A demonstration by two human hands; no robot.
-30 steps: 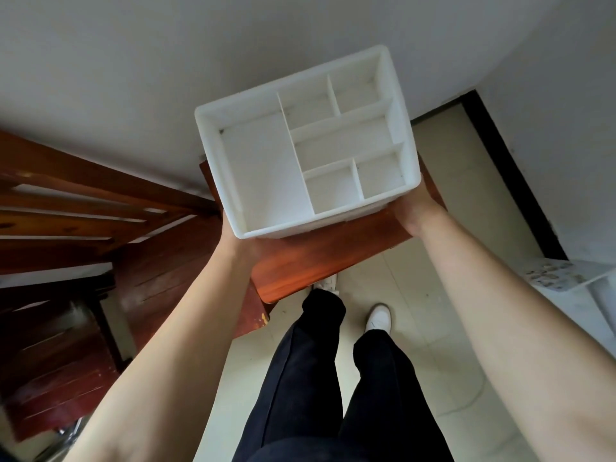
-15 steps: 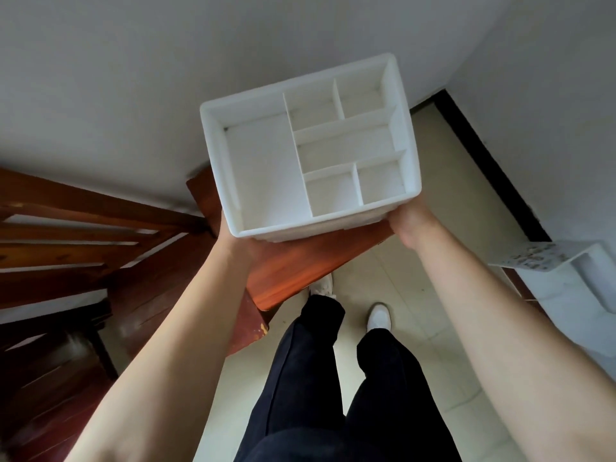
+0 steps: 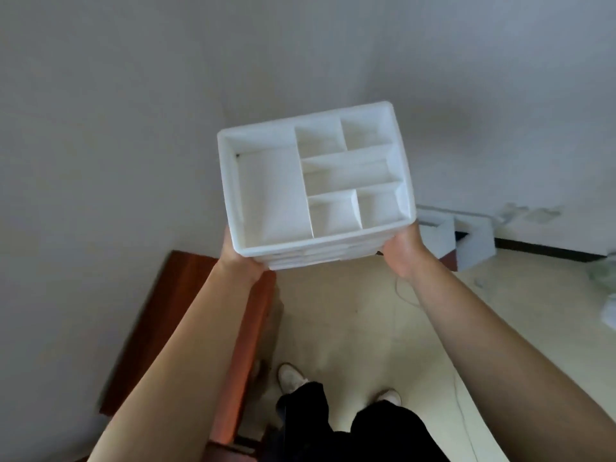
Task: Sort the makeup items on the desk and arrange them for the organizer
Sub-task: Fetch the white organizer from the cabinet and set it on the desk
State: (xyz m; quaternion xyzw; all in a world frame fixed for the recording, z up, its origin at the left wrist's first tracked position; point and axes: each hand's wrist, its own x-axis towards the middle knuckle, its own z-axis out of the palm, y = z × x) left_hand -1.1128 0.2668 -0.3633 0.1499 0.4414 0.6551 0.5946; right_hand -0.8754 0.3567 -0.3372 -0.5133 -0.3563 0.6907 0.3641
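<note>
Both hands beneath raised organizer

light: soft, even | shadow: faint on wall | blur: motion smear (worst lower left) | edges: bowed

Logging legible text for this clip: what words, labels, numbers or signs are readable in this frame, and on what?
None can be read.
Organizer: plain white, no print shows.
Grey wall marks, far right: too blurred to tell whether they are text.
</note>
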